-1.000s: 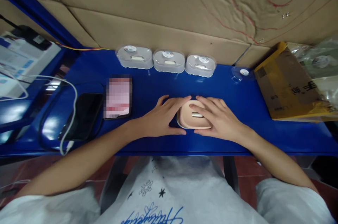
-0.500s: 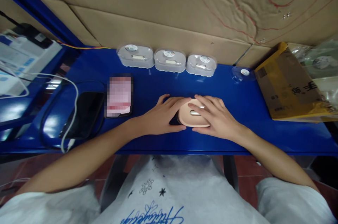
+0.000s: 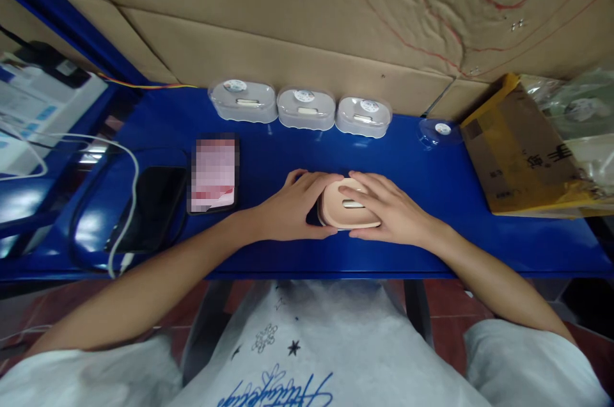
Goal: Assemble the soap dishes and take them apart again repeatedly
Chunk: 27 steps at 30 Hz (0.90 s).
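Between my hands, near the table's front edge, is a small rounded box (image 3: 340, 205) with a peach-coloured lid and a pale slot or handle on top. My left hand (image 3: 292, 205) curves round its left end, thumb at the near side and fingers at the far side. My right hand (image 3: 386, 208) grips the right end, with its fingers lying over part of the lid and its thumb on the near edge. The fingers hide the box's right part and much of its sides.
Three clear-lidded boxes (image 3: 306, 109) stand in a row at the back of the blue table (image 3: 268, 260). A clear plastic lid (image 3: 439, 132) lies right of them, beside a taped cardboard carton (image 3: 522, 151). To the left are a lit phone (image 3: 213, 173), a dark phone (image 3: 148, 208) and a white cable (image 3: 137, 170).
Both hands keep their hold on the box, with only a slight shift of the fingers. The whole view has moved a little.
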Each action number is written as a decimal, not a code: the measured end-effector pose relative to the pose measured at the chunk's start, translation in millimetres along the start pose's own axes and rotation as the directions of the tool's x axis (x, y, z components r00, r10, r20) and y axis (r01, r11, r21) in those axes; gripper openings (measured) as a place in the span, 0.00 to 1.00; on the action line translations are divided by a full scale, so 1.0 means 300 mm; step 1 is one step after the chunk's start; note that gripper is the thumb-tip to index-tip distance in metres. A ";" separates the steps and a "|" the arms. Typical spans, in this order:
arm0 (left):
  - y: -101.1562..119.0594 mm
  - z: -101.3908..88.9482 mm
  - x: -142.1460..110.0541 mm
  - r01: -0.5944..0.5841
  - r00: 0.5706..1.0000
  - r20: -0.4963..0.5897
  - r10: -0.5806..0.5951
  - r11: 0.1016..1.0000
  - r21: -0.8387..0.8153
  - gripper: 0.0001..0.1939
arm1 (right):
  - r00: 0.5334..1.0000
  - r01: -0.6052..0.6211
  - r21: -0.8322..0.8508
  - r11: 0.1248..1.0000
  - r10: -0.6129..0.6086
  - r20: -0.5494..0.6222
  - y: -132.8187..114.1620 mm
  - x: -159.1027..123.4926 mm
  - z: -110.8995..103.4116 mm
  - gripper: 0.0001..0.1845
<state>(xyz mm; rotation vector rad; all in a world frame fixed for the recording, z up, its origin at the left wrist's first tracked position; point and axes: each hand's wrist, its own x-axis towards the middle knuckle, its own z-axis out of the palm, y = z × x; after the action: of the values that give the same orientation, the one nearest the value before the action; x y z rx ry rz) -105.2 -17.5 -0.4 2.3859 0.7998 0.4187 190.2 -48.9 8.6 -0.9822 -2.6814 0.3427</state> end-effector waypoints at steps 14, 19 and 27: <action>-0.015 0.021 -0.006 -0.042 0.999 0.003 0.042 0.997 0.071 0.47 | 1.000 0.026 0.107 0.994 -0.027 0.007 0.069 -0.002 -0.030 0.40; -0.009 0.015 -0.008 -0.033 0.999 0.018 0.031 0.994 0.102 0.47 | 0.860 -0.463 -0.104 0.880 0.418 -0.292 0.349 -0.062 -0.111 0.41; -0.004 0.007 -0.015 -0.041 0.999 0.036 0.037 0.991 0.128 0.46 | 0.773 -0.634 -0.267 0.726 0.598 -0.212 0.452 -0.107 -0.126 0.47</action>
<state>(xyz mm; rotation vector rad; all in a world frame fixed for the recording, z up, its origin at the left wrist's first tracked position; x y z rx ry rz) -108.2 -20.4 -3.0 2.5246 0.7882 0.3515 306.7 35.8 -3.0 -1.9421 -2.2635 -0.0508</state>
